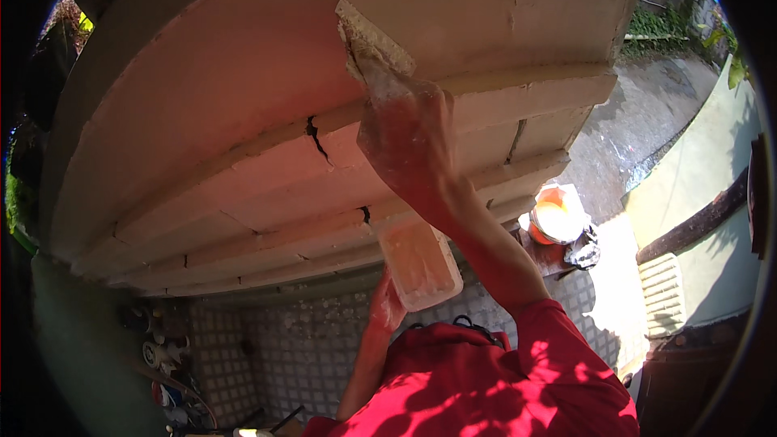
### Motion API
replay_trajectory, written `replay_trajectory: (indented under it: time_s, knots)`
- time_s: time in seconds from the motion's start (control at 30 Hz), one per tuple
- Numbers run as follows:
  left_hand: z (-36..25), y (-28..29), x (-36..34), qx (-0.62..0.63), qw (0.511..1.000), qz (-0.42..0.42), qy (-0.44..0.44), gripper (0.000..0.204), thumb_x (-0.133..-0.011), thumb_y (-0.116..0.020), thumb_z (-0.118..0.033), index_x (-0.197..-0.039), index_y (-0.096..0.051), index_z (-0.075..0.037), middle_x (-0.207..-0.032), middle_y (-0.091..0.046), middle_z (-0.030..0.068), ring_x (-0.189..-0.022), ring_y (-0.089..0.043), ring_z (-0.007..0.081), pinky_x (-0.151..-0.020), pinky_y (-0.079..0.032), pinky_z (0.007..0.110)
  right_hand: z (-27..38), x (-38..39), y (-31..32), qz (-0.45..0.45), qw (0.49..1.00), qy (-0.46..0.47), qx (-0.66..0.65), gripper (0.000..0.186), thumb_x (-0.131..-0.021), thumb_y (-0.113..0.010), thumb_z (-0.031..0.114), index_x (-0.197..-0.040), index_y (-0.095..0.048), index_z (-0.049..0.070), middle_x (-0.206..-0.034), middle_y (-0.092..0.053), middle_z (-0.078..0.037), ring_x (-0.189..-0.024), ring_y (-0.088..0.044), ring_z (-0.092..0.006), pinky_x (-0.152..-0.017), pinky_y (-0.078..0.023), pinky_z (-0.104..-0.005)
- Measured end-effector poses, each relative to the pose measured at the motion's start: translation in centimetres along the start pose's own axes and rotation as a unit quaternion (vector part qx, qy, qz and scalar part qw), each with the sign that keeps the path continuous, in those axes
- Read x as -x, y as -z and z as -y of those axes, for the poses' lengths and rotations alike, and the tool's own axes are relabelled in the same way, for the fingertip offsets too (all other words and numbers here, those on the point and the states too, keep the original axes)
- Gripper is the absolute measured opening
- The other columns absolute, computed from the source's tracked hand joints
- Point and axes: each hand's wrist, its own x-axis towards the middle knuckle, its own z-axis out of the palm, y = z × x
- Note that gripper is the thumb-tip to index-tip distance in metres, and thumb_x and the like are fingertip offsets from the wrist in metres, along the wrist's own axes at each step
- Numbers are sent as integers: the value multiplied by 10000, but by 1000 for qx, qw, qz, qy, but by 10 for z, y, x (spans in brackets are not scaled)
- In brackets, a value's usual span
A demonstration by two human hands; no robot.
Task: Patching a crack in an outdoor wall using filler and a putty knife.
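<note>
My right hand is raised in front of the pale stepped ledge and is closed around a putty knife. The broad blade is crusted with pale plaster and lies against or very near the smooth upper face; I cannot tell whether it touches. Lower down, my left hand grips the side of a shallow rectangular plastic tub, tilted, with whitish smears inside. Some of the left fingers are hidden behind the tub. Dark cracks run through the ledge's steps left of my right forearm.
At the right, an orange bucket with a whitish rim stands beside a crumpled plastic bag. Tiled floor lies below. Assorted items crowd the lower left. A pale wall borders the concrete path at right.
</note>
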Motion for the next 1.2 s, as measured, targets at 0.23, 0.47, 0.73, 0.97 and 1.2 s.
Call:
replay_trajectory:
  time_s: [0.23, 0.47, 0.73, 0.97, 1.2]
  knots:
    - [-1, 9, 1, 6, 1000, -7, -11, 511, -991, -442, -315, -1432, -327, -84, -1435, -412, 89, -1303, -417, 259, -1080, -351, 438, -20, -16, 57, 8, 970, -215, 110, 263, -854, -562, 23, -1108, -629, 21, -742, -618, -217, -649, -621, -376, -575, -485, -379]
    - [0, 7, 5, 5, 999, 12, -33, 522, -994, -433, -309, -1448, -297, -91, -1468, -366, 79, -1334, -376, 263, -1095, -327, 450, 2, 9, -32, 28, 994, -88, 59, 284, -720, -577, -16, -1003, -582, -30, -695, -587, -184, -615, -588, -384, -554, -495, -441]
    - [-12, 9, 16, 3, 1000, 7, -22, 523, -990, -446, -298, -1449, -299, -95, -1468, -367, 75, -1338, -368, 243, -1102, -311, 412, 18, 10, 23, 25, 978, -203, -46, 354, -830, -544, -20, -1175, -610, 21, -789, -631, -209, -629, -603, -346, -601, -483, -407]
    - [-9, 9, 19, 0, 1000, 5, -23, 508, -1000, -416, -291, -1445, -294, -81, -1451, -385, 102, -1319, -396, 273, -1092, -334, 457, -7, 1, 24, 58, 971, -213, 94, 311, -844, -555, 20, -1145, -630, 36, -772, -597, -247, -637, -617, -366, -597, -465, -416]
    - [-13, 13, 26, 3, 1000, 4, -24, 541, -992, -440, -327, -1452, -287, -88, -1467, -368, 81, -1336, -374, 246, -1098, -320, 416, 12, 7, 26, 36, 983, -177, -27, 257, -846, -547, 12, -1081, -648, 38, -743, -570, -253, -624, -597, -385, -556, -467, -377]
